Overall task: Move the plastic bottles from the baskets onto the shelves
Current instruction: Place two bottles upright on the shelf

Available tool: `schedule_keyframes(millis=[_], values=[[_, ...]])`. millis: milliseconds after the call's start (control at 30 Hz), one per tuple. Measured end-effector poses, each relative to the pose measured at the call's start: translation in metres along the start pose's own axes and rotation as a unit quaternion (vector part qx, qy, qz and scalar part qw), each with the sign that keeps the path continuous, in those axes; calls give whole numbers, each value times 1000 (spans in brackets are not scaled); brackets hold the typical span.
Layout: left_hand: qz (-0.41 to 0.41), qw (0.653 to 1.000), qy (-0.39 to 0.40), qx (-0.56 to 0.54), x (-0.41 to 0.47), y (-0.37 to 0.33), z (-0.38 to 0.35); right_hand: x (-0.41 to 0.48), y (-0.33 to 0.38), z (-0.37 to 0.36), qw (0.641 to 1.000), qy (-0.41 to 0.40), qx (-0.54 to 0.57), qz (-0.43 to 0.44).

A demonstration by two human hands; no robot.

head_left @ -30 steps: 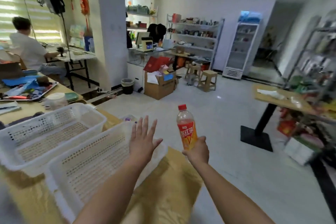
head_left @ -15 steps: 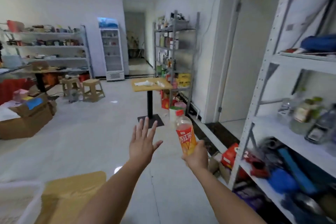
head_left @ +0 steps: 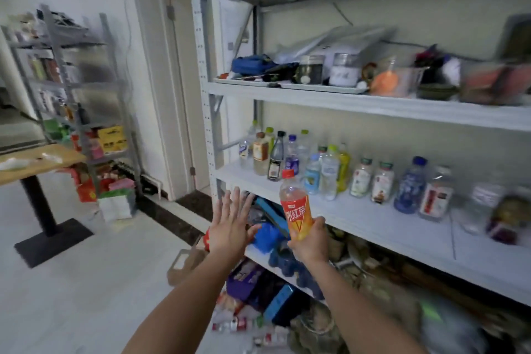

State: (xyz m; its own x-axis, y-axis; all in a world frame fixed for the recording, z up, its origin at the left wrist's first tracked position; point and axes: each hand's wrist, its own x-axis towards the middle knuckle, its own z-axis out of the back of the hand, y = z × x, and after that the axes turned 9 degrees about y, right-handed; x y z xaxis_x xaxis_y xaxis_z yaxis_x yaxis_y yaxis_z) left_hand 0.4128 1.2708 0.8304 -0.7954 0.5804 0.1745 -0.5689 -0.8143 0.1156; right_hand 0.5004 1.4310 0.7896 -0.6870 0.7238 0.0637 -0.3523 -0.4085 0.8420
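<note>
The right hand point(head_left: 309, 243) has its grip closed around the lower part of an orange-labelled plastic bottle point(head_left: 296, 207), fingers wrapped at the base and the thumb up along the right side of the label. The bottle stands nearly upright above the grip, its red cap point(head_left: 288, 173) at the top and a clear neck just below it. It is held in the air in front of the shelving unit point(head_left: 205, 89), not resting on anything.

To the left of the grip, the left hand point(head_left: 231, 224) is open and holds nothing, palm facing forward, fingers spread and pointing up.

Just beyond the grip and a little above it lies the middle shelf point(head_left: 373, 218), a pale board carrying a row of standing bottles point(head_left: 327, 172) with caps of several colours; these run from behind the held bottle out to the right. Below the grip, the lower shelf is crowded with blue and dark items too blurred to name. Higher up, the next shelf bears trays point(head_left: 319, 87), jars and assorted clutter.

Far to the left of the grip, a wooden surface point(head_left: 37, 161) on a black pedestal stands on the pale floor point(head_left: 71, 296), with another metal rack point(head_left: 86, 80) behind it.
</note>
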Motion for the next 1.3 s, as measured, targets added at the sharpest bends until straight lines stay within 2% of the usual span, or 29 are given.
schedule_keyframes(millis=[233,400,533,733,1067,1167,1300], values=[[-169,985,-13,7,29,-128,1,-8,-83,114,987,-128,3,-96],[-260,965,-4,-21,29,-211,3,-27,-128,172,969,-196,0,-150],[-336,942,-11,3,28,-251,-3,-47,-146,200,955,-238,8,-178],[-396,918,-27,2,37,-279,-2,-65,-161,212,932,-297,16,-209],[-450,893,-23,-14,48,-341,-22,-57,-183,229,912,-340,26,-228],[-429,901,-44,-40,64,-361,-21,-39,-189,250,919,-320,16,-229],[-392,920,-5,-31,93,-348,-37,-6,-185,259,933,-283,31,-222]])
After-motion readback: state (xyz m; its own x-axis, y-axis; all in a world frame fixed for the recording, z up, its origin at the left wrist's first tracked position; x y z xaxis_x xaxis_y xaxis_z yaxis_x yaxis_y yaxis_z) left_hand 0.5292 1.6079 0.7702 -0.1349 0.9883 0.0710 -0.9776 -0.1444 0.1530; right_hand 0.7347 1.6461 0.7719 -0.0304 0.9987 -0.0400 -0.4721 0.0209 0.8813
